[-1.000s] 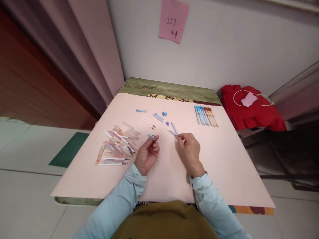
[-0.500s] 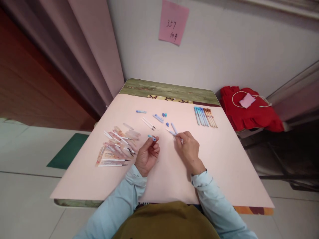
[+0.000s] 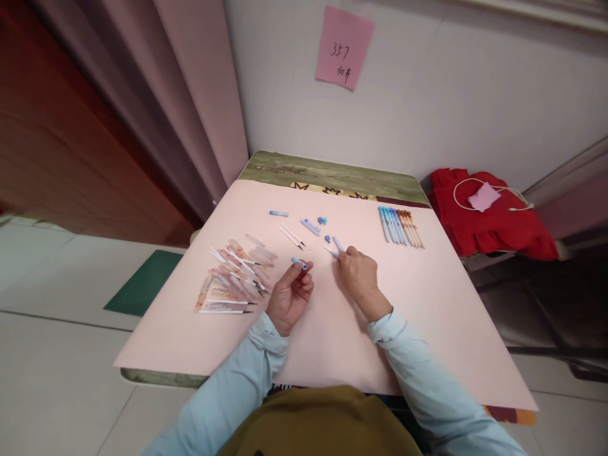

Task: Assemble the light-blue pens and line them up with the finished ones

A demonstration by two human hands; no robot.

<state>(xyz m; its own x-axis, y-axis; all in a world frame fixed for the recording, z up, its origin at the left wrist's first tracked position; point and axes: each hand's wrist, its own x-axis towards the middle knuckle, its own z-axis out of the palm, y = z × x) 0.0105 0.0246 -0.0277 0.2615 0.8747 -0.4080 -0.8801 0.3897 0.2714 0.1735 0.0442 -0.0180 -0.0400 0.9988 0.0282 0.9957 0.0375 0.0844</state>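
Seen from my head, my left hand [image 3: 289, 294] pinched a short blue pen piece [image 3: 300, 261] between thumb and fingertips, left of the row of pens [image 3: 400, 226]. My right hand [image 3: 361, 275], nearer that row, bunched its fingers at a pale barrel [image 3: 338, 244]; I could not tell if it gripped. Loose blue parts [image 3: 311, 225] lay beyond my hands, with wrapped refills [image 3: 235, 278] far left of the row. The pink surface [image 3: 427, 304] met a white wall bearing a pink note [image 3: 344, 47].
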